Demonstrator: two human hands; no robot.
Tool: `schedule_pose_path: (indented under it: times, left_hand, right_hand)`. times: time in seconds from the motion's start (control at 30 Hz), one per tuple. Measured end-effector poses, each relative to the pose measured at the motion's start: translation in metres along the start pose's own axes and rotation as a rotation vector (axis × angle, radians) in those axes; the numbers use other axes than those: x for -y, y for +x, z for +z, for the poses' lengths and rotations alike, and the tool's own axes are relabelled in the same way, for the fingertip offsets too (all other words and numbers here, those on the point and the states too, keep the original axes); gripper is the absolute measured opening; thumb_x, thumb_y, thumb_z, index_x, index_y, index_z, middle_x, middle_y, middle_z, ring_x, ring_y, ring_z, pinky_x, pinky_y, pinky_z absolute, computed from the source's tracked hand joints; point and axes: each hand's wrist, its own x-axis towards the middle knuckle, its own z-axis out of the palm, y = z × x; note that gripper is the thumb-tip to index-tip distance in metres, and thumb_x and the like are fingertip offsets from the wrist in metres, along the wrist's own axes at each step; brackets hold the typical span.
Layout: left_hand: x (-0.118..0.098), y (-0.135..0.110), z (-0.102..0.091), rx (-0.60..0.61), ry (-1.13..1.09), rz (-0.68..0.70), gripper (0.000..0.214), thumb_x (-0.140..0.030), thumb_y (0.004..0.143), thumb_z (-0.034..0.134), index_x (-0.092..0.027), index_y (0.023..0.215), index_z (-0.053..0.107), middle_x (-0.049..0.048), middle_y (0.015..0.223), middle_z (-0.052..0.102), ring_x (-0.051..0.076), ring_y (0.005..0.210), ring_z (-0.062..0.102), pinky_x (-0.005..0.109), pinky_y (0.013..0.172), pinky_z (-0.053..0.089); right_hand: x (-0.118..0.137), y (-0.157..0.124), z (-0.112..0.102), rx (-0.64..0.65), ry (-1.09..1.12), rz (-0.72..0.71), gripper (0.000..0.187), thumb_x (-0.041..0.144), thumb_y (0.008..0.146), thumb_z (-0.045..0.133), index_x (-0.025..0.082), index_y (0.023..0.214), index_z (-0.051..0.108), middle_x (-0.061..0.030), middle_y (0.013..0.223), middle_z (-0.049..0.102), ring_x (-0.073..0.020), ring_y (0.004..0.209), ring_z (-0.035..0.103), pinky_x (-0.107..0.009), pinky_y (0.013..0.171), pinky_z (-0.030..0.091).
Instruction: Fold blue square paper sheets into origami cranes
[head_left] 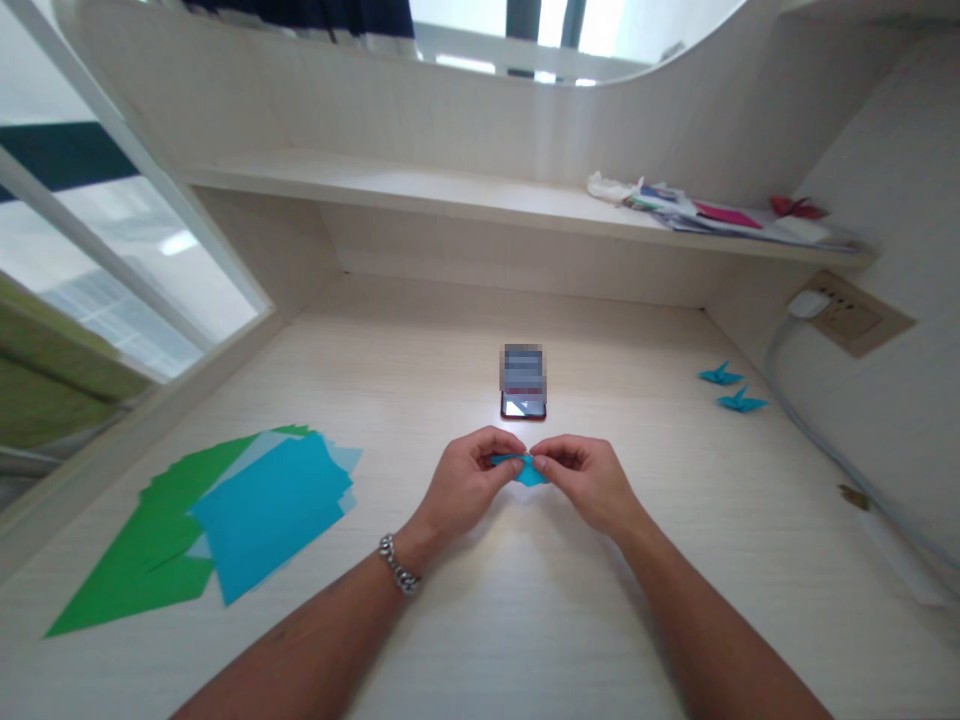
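Note:
Between both hands is a small piece of folded blue paper (532, 473), partly hidden by the fingers. My left hand (471, 478) pinches its left side between thumb and fingers, and a chain bracelet (397, 565) circles that wrist. On the paper's right side, my right hand (590, 478) pinches in the same way. A phone (523, 404) lies just beyond the hands, its screen blurred. Two blue folded paper cranes (721, 375) sit on the desk at the right.
Blue paper sheets (274, 515) overlap green paper sheets (124, 565) at the left. A white cable (817, 435) runs from a wall socket (851, 312) along the right side. Across the back, a shelf (450, 195) carries papers (712, 215) and a red folded paper piece (798, 207).

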Motion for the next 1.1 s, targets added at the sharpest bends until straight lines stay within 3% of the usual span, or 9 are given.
schedule_pose_path:
  times: [0.43,0.7,0.83,0.97,1.03,1.1]
  left_hand:
    - [0.0017,-0.0008,0.0014,-0.047,0.017,0.002,0.017,-0.024,0.074,0.069,-0.013,0.086,0.065,0.0073,0.083,0.069,0.017,0.077,0.065,0.029,0.072,0.053]
    - [0.0040,0.0020,-0.0009,-0.020,-0.118,-0.106,0.017,-0.017,0.070,0.070,-0.013,0.086,0.065,0.0056,0.076,0.069,0.016,0.070,0.065,0.028,0.068,0.053]
    - [0.0036,0.0040,-0.0018,0.021,-0.180,-0.150,0.026,-0.019,0.073,0.067,-0.012,0.098,0.064,0.0050,0.073,0.068,0.015,0.067,0.064,0.029,0.065,0.054]
    - [0.0029,0.0060,-0.0005,-0.055,-0.285,-0.181,0.039,-0.028,0.078,0.065,-0.013,0.113,0.055,0.0076,0.082,0.069,0.018,0.074,0.066,0.035,0.070,0.056]
    - [0.0029,0.0059,0.0013,-0.100,-0.295,-0.191,0.041,-0.031,0.077,0.067,-0.013,0.112,0.055,0.0087,0.088,0.069,0.018,0.078,0.066,0.036,0.073,0.055]
    - [0.0032,0.0048,0.0038,-0.049,-0.256,-0.187,0.038,-0.030,0.072,0.072,-0.013,0.103,0.059,0.0093,0.090,0.069,0.018,0.079,0.066,0.035,0.075,0.054]
  right_hand:
    - [0.0018,-0.0028,0.0058,-0.048,-0.021,-0.095,0.012,0.025,0.073,0.067,0.018,0.083,0.065,-0.0037,0.078,0.068,-0.0167,0.071,0.062,-0.029,0.067,0.049]
    - [-0.0027,0.0032,0.0044,0.020,0.179,0.044,0.019,0.026,0.065,0.073,0.018,0.078,0.061,-0.0003,0.070,0.063,-0.0134,0.063,0.057,-0.025,0.058,0.045]
    - [-0.0059,0.0051,0.0029,0.042,0.213,0.106,0.022,0.028,0.063,0.074,0.018,0.078,0.062,0.0001,0.068,0.063,-0.0137,0.061,0.058,-0.026,0.057,0.045]
    - [-0.0046,0.0053,0.0030,-0.058,0.216,0.091,0.022,0.028,0.064,0.074,0.018,0.080,0.063,-0.0005,0.069,0.065,-0.0146,0.063,0.060,-0.027,0.061,0.046]
    - [-0.0032,0.0052,0.0041,-0.138,0.228,0.066,0.023,0.028,0.066,0.073,0.018,0.083,0.063,-0.0007,0.069,0.066,-0.0150,0.064,0.060,-0.028,0.063,0.047]
    - [-0.0023,0.0051,0.0060,-0.199,0.238,0.044,0.023,0.029,0.068,0.072,0.018,0.087,0.063,-0.0015,0.070,0.066,-0.0157,0.066,0.061,-0.028,0.064,0.048]
